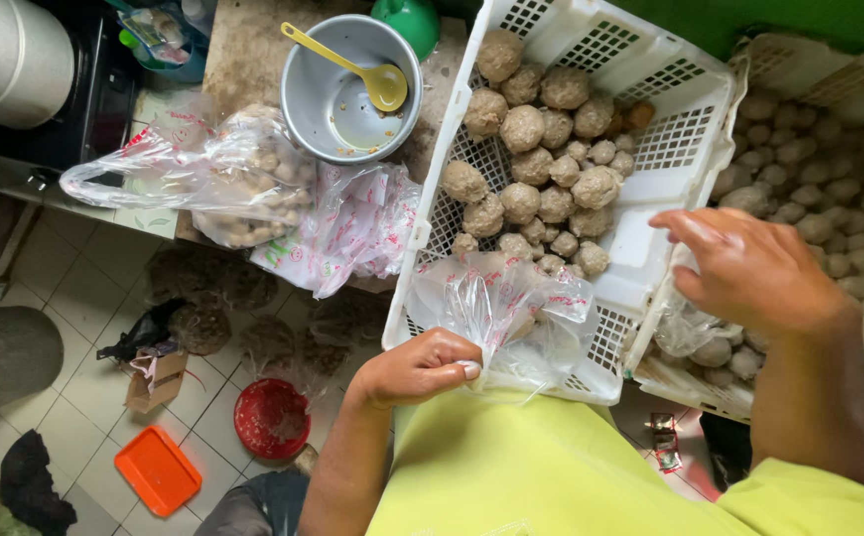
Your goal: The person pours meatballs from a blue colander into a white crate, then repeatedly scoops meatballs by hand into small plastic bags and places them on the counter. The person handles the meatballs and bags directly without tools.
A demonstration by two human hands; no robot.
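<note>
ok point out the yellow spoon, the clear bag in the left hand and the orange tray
yellow spoon [384, 85], head view, on its round bowl
clear bag [511, 303], head view, on its crinkled middle
orange tray [157, 470], head view, on its flat centre

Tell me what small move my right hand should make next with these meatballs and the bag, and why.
Probably lower the right hand onto a meatball in the right-hand crate. It hovers open and empty over that crate, while the left hand pinches the clear plastic bag over the white crate. The bag looks nearly empty, so a meatball is likely what it needs.
</note>
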